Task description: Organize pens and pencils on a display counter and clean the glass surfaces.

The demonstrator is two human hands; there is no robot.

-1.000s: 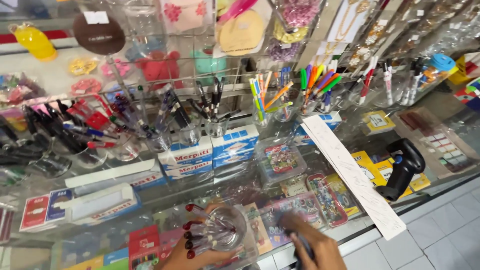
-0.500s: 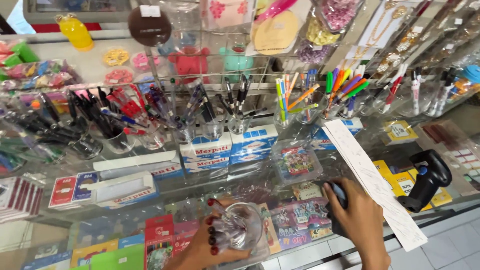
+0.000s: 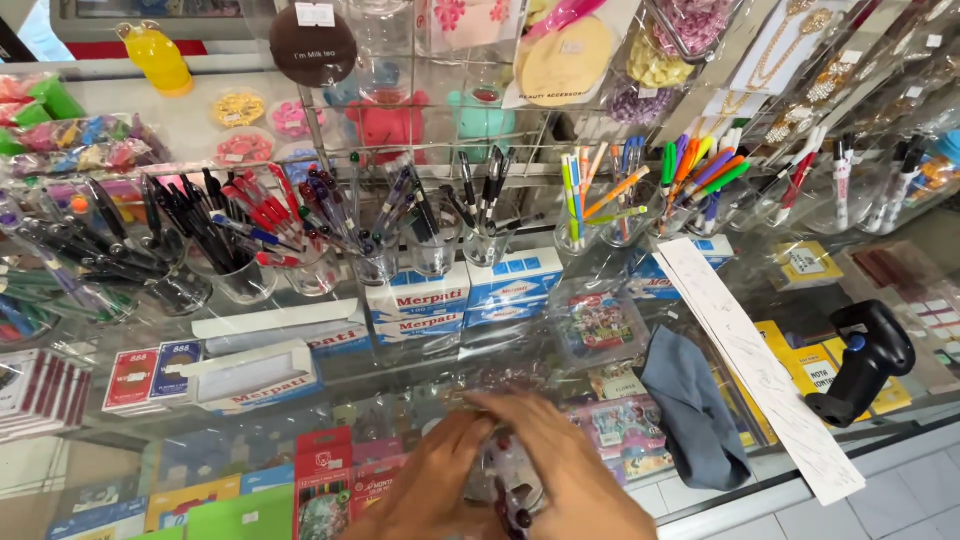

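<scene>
Low in the head view, both my hands meet over a clear glass cup (image 3: pixel 512 482) holding red-capped pens, which sits on the glass counter (image 3: pixel 400 400). My left hand (image 3: pixel 432 487) grips the cup's left side. The cup's top and right side are covered by my right hand (image 3: pixel 565 470), fingers laid across it. Most of the cup is hidden by the hands. A grey cloth (image 3: pixel 690 415) lies crumpled on the counter just right of my right hand, with no hand touching it.
A black barcode scanner (image 3: pixel 865 362) stands at the right, beside a long white paper strip (image 3: pixel 760 375). Several clear cups of pens and markers (image 3: pixel 300 240) line the back. White-and-blue boxes (image 3: pixel 462 300) and a white open box (image 3: pixel 250 372) sit mid-counter.
My right hand has let go of the grey cloth, which now lies on the counter, and moved left onto the cup. The view has tilted down slightly.
</scene>
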